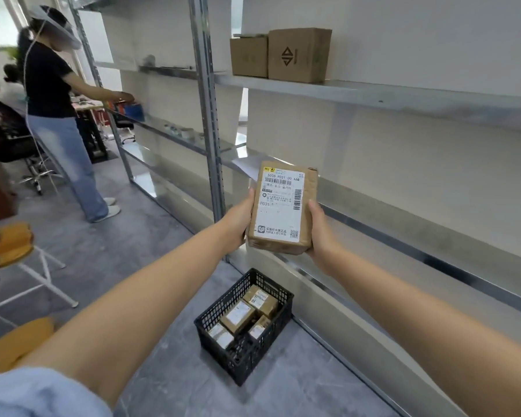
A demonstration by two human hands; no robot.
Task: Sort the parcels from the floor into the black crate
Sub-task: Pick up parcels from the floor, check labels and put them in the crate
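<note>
1. Both our hands are on the parcel (283, 206). The left hand (238, 219) grasps its left edge and the right hand (319, 233) cups its lower right corner. Each thumb lies on the front and the fingers are curled behind it, mostly out of sight.
2. The parcel stands upright with its label (280, 203) facing us, raised in front of the shelving and well above the crate. This looks like the moment to read the label, so we should hold the parcel steady and square to our eyes.
3. The black crate (262, 350) sits on the floor (163, 371) below the parcel, just beside the foot of the metal rack (211, 145). Four parcels (238, 319) already lie in it, labels up. The free room seems to be at the corner nearest us.
4. To do this well, we should draw the parcel towards us first, away from the shelf edge behind it. Then we bend and lower it rather than drop it.
5. We should turn it flat, label up like the others, and aim for the open corner so nothing gets wedged or tipped. Neither hand should let go until the parcel rests.
6. Farther off, two cardboard boxes (298, 55) stand on an upper shelf, and another person (51, 85) works at the left, well apart from us. Neither appears to concern this step.
</note>
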